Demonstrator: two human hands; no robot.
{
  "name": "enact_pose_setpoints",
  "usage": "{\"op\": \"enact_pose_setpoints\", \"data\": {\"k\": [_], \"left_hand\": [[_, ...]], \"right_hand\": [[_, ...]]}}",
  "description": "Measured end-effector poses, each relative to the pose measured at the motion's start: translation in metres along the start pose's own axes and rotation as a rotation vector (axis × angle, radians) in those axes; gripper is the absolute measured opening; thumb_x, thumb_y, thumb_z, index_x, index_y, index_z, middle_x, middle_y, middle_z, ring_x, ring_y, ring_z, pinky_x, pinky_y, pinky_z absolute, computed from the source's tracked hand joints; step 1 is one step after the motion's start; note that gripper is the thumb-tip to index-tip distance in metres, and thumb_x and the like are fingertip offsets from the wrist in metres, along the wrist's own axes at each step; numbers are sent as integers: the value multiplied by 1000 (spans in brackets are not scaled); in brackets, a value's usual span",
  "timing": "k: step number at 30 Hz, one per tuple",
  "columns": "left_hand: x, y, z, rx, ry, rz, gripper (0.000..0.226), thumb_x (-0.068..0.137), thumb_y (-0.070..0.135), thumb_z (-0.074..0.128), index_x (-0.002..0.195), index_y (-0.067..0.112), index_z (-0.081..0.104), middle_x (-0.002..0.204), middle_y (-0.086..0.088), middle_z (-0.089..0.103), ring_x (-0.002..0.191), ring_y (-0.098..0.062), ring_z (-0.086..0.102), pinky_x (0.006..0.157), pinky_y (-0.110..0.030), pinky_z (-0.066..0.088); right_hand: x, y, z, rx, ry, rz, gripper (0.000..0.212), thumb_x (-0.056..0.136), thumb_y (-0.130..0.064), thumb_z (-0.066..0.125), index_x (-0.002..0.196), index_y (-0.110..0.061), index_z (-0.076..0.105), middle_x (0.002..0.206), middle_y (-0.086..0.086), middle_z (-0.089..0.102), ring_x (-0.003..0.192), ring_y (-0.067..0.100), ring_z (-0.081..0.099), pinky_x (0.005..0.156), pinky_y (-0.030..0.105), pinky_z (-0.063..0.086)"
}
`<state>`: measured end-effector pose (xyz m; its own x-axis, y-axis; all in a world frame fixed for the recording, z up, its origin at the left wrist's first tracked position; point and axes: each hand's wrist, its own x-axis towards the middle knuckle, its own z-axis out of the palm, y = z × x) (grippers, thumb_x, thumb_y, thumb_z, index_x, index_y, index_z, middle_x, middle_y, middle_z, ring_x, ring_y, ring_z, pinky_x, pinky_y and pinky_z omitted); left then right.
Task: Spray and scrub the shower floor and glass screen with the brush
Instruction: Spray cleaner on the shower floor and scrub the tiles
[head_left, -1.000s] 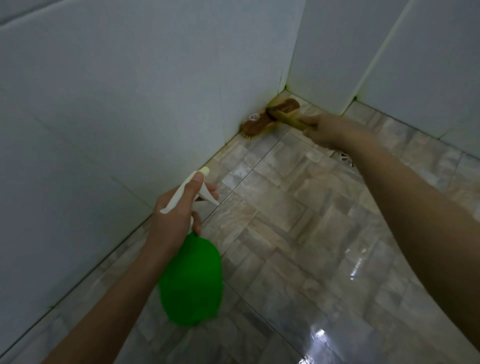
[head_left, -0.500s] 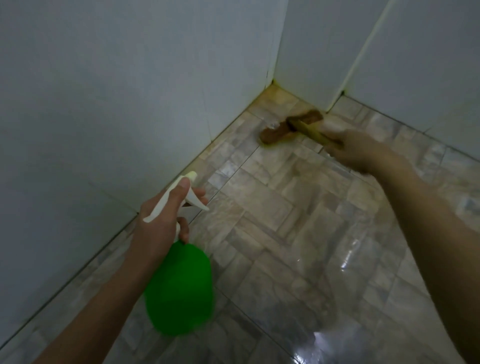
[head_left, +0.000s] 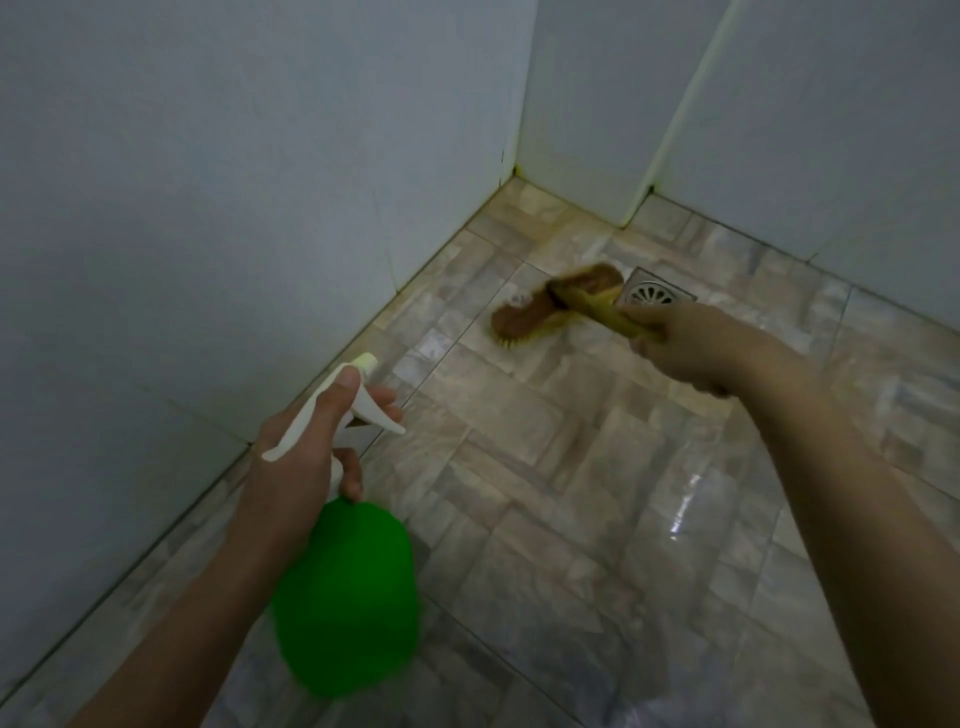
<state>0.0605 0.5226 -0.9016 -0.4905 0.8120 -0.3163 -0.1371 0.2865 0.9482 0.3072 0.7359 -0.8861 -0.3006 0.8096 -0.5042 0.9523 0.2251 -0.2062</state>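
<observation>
Shower floor (head_left: 571, 467) | right hand (head_left: 691, 348) clamps brush (head_left: 550, 306) handle, bristles down beside drain (head_left: 654, 293) at 1 o'clock, for scrubbing | left hand (head_left: 306, 447) grips bottle (head_left: 348, 592) neck at 7 o'clock, ready to spray

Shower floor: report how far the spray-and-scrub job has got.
Done: the floor shines wet at lower right, so some looks sprayed. In hand: the right hand works the brush beside the drain; the left hand holds the spray bottle. Left, likely: the rest of the floor and the glass screen.
</observation>
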Motion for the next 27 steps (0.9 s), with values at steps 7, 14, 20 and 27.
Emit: {"op": "enact_pose_setpoints", "data": {"k": [7, 14, 20, 27], "left_hand": [[-2, 2, -1, 42, 17, 31, 27, 82, 64, 50, 79, 55, 75, 99, 3, 78, 38, -14, 44, 43, -23, 39], [2, 0, -7, 29, 63, 28, 45, 87, 56, 47, 93, 24, 78, 101, -3, 78, 39, -14, 47, 40, -24, 41], [5, -1, -7, 46, 45, 55, 39, 78, 69, 51, 82, 42, 79, 101, -1, 78, 41, -20, 45, 43, -24, 41], [10, 6, -5, -4, 84, 69, 36, 88, 54, 50, 89, 33, 79, 101, 0, 78, 36, -14, 42, 39, -23, 40]], "right_hand": [[97, -35, 10, -170, 233, -296, 48, 101, -32, 36, 149, -34, 29, 117, 17, 62, 101, 36, 59, 78, 37, 47], [130, -9, -10, -116, 221, -328, 52, 100, -26, 44, 150, -29, 30, 123, 18, 60, 107, 34, 57, 83, 29, 39], [146, -10, -21, -141, 214, -371, 51, 100, -29, 45, 149, -34, 30, 116, 21, 61, 101, 34, 58, 78, 30, 36], [86, 39, -66, -40, -42, -116, 46, 99, -29, 47, 142, -43, 37, 60, 11, 47, 44, 20, 39, 44, 25, 34]]}}
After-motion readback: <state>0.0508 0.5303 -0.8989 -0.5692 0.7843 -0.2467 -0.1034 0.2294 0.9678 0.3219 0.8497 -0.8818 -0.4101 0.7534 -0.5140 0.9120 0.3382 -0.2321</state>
